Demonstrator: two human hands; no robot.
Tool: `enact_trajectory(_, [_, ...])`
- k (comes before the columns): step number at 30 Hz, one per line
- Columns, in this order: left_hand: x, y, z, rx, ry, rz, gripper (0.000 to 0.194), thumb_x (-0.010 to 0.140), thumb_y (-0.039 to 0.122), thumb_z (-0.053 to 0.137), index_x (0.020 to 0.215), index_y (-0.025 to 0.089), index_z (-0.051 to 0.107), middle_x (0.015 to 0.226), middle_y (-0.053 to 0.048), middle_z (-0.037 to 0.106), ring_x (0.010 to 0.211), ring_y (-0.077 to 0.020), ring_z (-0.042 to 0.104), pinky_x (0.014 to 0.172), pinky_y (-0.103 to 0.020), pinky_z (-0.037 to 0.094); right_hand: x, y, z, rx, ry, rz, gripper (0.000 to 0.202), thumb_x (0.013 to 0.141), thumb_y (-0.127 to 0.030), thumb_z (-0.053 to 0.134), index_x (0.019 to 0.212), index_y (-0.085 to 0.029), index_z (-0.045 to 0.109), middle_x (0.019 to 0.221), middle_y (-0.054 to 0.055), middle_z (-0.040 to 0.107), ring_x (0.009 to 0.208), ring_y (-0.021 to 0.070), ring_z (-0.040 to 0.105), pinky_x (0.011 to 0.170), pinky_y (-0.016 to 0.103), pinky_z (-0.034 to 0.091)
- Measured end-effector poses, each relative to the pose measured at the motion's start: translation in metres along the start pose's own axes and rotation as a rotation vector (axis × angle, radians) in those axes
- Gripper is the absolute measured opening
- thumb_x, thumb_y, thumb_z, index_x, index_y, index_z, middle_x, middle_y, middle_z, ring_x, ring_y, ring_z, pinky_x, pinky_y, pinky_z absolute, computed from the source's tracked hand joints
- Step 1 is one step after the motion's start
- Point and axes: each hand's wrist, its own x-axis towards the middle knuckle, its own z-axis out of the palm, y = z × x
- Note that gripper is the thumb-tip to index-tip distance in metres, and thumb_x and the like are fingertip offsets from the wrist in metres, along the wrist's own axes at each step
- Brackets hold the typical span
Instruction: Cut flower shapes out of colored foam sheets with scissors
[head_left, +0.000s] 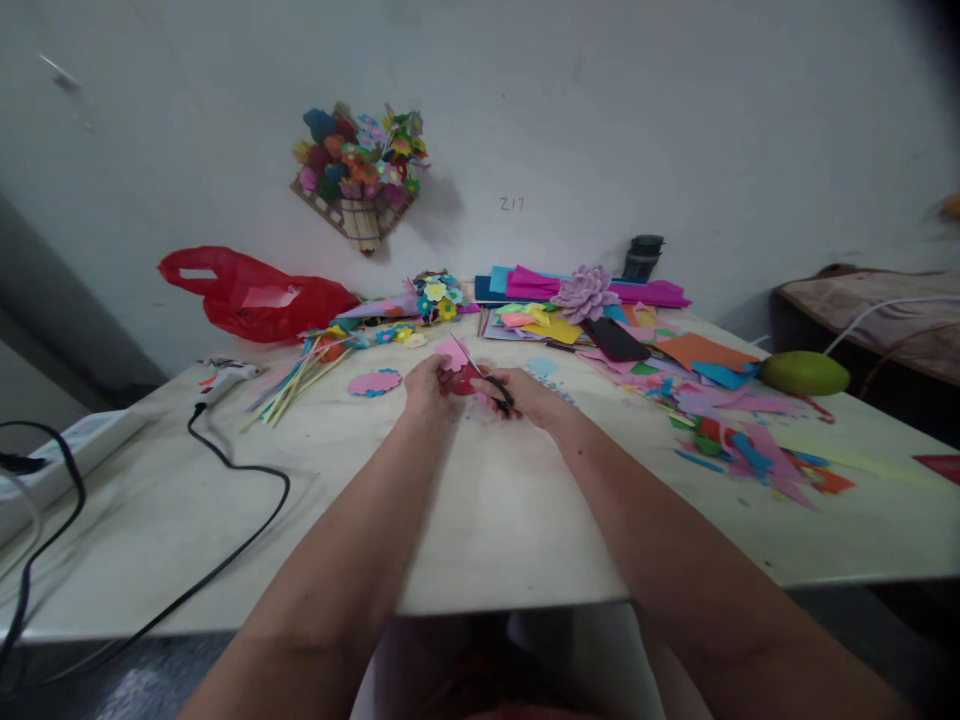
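Near the middle of the white table [510, 530], my left hand [427, 385] pinches a pink paper piece [453, 354] with a rounded, petal-like edge. My right hand [521, 393] is closed on scissors with black handles [497, 388], their blades pointing up and left beside the pink piece. Beneath and between the hands lies a red round piece [471, 378]. Left of my left hand is a pink disc with a blue scalloped edge [374, 382]. Small blue scraps [553, 378] are scattered to the right of my right hand.
At left are a glue gun [229, 380] with its cord, a power strip [90, 450], paper strips [300, 385] and a red bag [262, 300]. Coloured sheets [705, 352], a dark phone [616, 339], scraps [757, 450] and a green fruit [805, 373] lie right. Paper flowers [360, 160] hang on the wall.
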Motion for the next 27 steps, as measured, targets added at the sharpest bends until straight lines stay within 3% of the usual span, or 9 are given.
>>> enact_trajectory(18, [-0.0008, 0.0069, 0.0009, 0.080, 0.040, -0.049, 0.014, 0.067, 0.002, 0.056, 0.059, 0.014, 0.055, 0.053, -0.001, 0.054, 0.048, -0.0106, 0.055, 0.053, -0.023, 0.052, -0.0018, -0.0042, -0.0001, -0.044, 0.017, 0.015, 0.033, 0.078, -0.040, 0.069, 0.064, -0.016, 0.052, 0.043, -0.008, 0.046, 0.031, 0.0034, 0.038, 0.031, 0.017, 0.025])
enact_trajectory(27, [0.0004, 0.0056, -0.0001, 0.063, 0.025, -0.044, 0.014, 0.066, 0.003, 0.058, 0.059, 0.014, 0.054, 0.053, 0.001, 0.052, 0.047, -0.0103, 0.055, 0.057, -0.025, 0.054, -0.0006, 0.0004, -0.0002, -0.050, -0.009, -0.015, 0.034, 0.078, -0.043, 0.068, 0.066, -0.016, 0.051, 0.047, -0.006, 0.050, 0.033, 0.0042, 0.043, 0.029, 0.017, 0.025])
